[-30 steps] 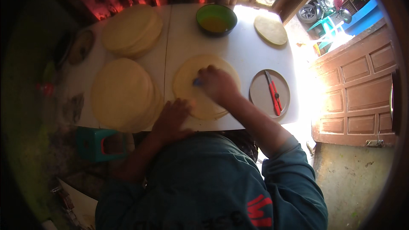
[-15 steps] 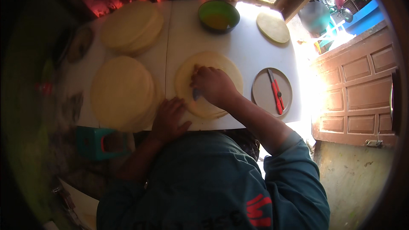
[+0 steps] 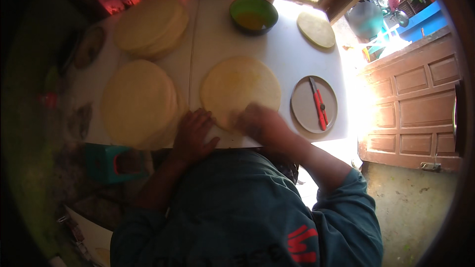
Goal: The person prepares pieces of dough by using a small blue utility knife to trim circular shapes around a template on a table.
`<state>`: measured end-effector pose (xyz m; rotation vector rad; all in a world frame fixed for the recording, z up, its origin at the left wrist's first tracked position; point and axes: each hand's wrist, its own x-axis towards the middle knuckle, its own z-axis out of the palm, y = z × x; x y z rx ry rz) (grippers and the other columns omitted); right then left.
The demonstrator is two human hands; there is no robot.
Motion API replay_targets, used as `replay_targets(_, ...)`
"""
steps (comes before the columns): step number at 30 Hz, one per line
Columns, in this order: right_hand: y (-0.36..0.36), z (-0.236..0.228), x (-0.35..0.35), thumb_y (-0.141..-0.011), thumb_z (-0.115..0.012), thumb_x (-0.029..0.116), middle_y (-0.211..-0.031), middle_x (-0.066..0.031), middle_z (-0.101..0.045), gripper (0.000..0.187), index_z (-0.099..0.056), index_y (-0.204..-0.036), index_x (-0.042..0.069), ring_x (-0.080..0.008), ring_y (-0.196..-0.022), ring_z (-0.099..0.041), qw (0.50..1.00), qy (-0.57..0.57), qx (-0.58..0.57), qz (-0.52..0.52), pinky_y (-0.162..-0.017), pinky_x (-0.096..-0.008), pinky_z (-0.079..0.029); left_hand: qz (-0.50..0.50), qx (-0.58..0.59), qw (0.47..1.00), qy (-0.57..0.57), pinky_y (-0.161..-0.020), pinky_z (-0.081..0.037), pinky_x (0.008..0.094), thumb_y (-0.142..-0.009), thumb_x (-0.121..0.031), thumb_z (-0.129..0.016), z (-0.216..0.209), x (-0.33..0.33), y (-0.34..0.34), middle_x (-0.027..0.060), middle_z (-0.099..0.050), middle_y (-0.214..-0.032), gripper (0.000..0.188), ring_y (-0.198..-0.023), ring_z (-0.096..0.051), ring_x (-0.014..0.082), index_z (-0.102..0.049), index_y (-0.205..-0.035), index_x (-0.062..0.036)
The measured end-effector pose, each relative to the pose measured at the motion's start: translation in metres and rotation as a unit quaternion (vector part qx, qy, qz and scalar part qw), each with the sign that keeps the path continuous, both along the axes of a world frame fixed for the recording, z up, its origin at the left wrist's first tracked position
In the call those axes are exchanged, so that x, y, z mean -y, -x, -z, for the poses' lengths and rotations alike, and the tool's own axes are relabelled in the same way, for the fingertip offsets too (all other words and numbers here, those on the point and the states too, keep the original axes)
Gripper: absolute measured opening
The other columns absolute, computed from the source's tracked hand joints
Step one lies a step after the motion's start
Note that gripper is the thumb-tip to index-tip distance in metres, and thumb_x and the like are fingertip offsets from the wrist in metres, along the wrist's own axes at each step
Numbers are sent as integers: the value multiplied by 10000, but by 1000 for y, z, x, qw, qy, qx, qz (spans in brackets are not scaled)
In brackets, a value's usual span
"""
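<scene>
A pale yellow, flat round sheet [image 3: 237, 81], dough-like, lies before me on the white table, apparently on top of others. Over its near edge is my right hand [image 3: 262, 124], blurred by motion, fingers curled; what they hold cannot be made out. My left hand [image 3: 195, 132] rests open and flat on the table, fingertips by the sheet's near left edge. To its left stands a stack of similar round sheets [image 3: 138, 101], with another stack [image 3: 148, 24] behind it. A green bowl [image 3: 253, 16] holding yellowish liquid sits beyond the middle sheet.
On the right, a red-handled cutter knife [image 3: 319, 104] lies on a grey-brown round plate [image 3: 302, 111]. One pale disc [image 3: 315, 29] is at the table's far right corner. A teal stool [image 3: 101, 163] stands below the left edge; a brown panelled door [image 3: 410, 113] is at right.
My right hand has moved from the middle of the round sheet toward me, to its near edge. My left hand stays in place. The view has shifted slightly.
</scene>
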<state>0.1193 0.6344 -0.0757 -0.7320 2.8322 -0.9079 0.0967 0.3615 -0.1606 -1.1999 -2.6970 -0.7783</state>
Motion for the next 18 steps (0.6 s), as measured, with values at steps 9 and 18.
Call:
replay_targets(9,53,6,-13,-936,-649,232,-866,-111,-632,147,-675,-887,97,-297,-816,-671,957,-59,-176,224,-716,-440,-546,26,18,997,-68,-1082,-429,507,-831,-305,-772,-30,21,-6,128,-668,-1244,445,-1226,-586,374,-694,-1183,-44)
replay_targets(18,50,-19,32,-862,-736,145,-916,-130,-668,101,-695,-917,70,-337,-834,-667,979,43,-72,185,-765,-451,-545,-175,-102,976,84,-1007,-473,453,-741,-268,-864,-116,135,3,78,-659,-1222,443,-1186,-601,306,-719,-1123,-97)
